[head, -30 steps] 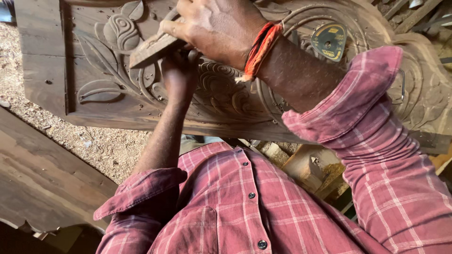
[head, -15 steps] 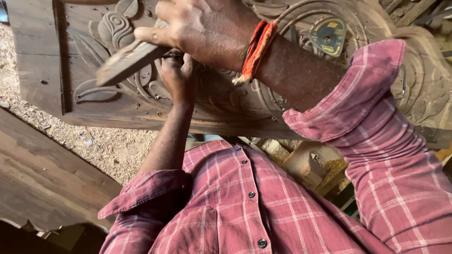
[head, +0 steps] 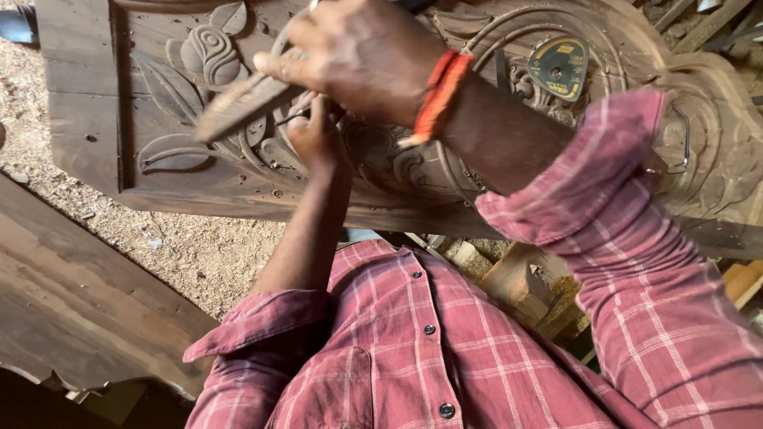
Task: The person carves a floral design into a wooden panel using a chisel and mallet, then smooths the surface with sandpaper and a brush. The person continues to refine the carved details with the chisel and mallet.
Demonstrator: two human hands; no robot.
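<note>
Head view, looking down: the right hand (head: 362, 59), upper centre of the frame, has its grip clenched on a long pale wooden mallet (head: 242, 103) that slants toward the left. Just below it, the left hand (head: 316, 135) has its grip wrapped round a thin metal chisel (head: 296, 117), its tip against the dark carved wooden panel (head: 199, 95) with leaf and flower relief filling the upper frame. An orange thread band (head: 437, 94) circles the right wrist. A round yellow-and-black disc (head: 558, 67) lies on the carving, upper right. Sawdust (head: 199, 254) covers the floor at centre left; a red checked shirt (head: 413, 349) fills the bottom.
</note>
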